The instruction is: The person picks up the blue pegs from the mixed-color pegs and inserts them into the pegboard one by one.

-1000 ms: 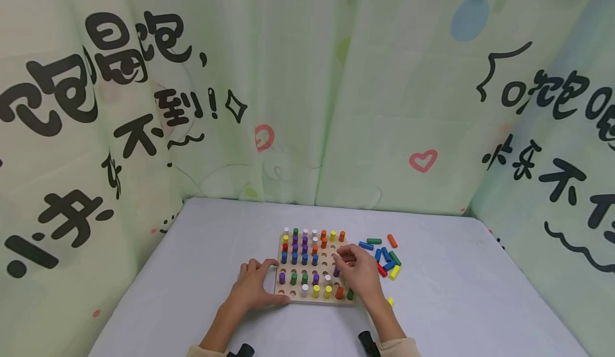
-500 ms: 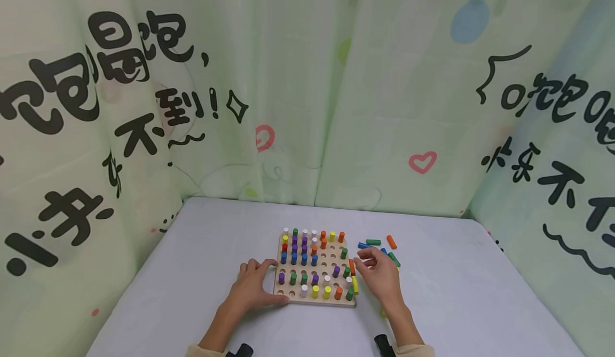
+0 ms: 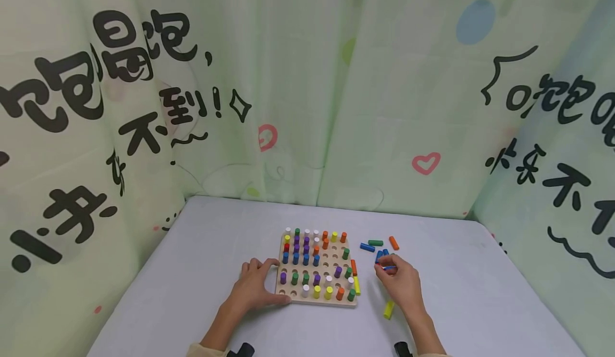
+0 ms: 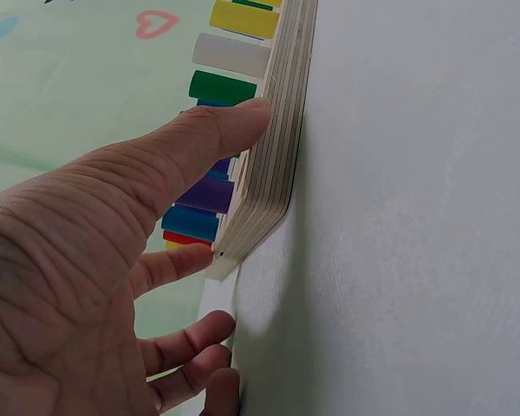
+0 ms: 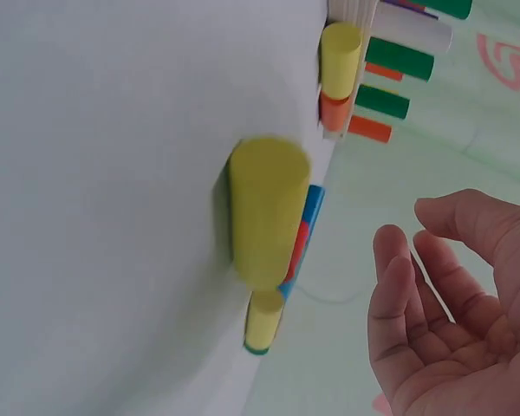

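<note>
A wooden pegboard stands on the table, with coloured pegs upright in many of its holes. My left hand holds its near left corner, thumb on the front edge and index finger at the left side. In the left wrist view, the thumb presses against the layered board edge. My right hand hovers over the loose pegs right of the board, fingers loosely bent. The right wrist view shows a gap between thumb and fingers, with no peg there. A red peg and blue pegs lie beyond a large-looking yellow peg.
An orange peg and a yellow peg lie along the board's right edge. Farther back are a blue peg, a green peg and another orange peg. A patterned curtain surrounds the white table.
My right hand has moved rightward from over the board to the loose pegs, uncovering the board's right columns and the pegs along that edge. My left hand stays at the corner.
</note>
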`<act>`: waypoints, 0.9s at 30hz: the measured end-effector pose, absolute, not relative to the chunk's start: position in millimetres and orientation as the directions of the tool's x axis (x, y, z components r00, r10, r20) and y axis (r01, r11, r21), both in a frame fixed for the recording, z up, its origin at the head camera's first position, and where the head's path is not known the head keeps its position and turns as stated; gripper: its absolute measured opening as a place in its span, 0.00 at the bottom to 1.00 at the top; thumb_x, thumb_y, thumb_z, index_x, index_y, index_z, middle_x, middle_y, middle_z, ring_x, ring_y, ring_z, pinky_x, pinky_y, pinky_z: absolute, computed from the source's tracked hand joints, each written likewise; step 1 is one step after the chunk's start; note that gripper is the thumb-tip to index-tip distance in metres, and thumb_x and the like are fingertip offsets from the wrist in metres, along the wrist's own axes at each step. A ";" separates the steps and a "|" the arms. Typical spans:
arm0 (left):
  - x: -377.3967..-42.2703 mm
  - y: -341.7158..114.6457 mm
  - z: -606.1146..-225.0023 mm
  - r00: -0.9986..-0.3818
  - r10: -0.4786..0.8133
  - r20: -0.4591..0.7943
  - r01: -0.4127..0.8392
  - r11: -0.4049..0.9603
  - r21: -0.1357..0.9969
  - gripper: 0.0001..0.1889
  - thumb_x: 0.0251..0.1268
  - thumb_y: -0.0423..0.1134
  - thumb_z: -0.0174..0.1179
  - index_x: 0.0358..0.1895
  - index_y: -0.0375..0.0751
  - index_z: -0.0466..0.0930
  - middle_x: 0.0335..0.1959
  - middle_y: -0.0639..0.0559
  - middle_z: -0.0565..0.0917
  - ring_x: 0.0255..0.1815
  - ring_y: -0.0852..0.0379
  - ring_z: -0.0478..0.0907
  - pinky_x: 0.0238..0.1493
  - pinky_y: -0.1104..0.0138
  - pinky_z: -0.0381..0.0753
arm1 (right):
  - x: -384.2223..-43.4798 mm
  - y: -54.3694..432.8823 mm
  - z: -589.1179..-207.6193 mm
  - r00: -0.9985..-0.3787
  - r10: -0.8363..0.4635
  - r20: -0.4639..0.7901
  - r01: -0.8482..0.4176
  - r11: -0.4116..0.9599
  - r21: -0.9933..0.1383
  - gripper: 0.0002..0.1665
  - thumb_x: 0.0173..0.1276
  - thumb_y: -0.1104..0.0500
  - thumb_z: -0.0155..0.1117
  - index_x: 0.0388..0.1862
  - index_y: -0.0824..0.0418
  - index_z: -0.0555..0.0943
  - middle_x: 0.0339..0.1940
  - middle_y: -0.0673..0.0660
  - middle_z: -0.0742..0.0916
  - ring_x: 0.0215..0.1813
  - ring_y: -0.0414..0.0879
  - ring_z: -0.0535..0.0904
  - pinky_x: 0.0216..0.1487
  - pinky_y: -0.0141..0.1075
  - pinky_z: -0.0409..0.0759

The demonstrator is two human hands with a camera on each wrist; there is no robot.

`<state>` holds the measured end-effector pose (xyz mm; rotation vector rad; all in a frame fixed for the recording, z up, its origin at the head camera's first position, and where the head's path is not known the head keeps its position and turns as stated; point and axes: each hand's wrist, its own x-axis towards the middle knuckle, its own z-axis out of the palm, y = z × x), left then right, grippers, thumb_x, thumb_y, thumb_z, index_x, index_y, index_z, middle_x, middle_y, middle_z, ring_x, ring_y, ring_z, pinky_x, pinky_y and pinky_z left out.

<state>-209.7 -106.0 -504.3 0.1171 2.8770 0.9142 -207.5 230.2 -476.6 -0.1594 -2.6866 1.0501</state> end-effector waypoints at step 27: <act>-209.8 -106.3 -504.1 -0.990 0.101 -0.094 0.028 0.816 0.578 0.47 0.39 0.64 0.81 0.67 0.54 0.75 0.53 0.42 0.72 0.54 0.44 0.64 0.49 0.49 0.78 | -218.2 272.2 -486.9 -0.979 0.159 0.124 0.045 0.773 -0.633 0.18 0.65 0.65 0.71 0.52 0.69 0.81 0.50 0.68 0.86 0.41 0.52 0.81 0.39 0.37 0.80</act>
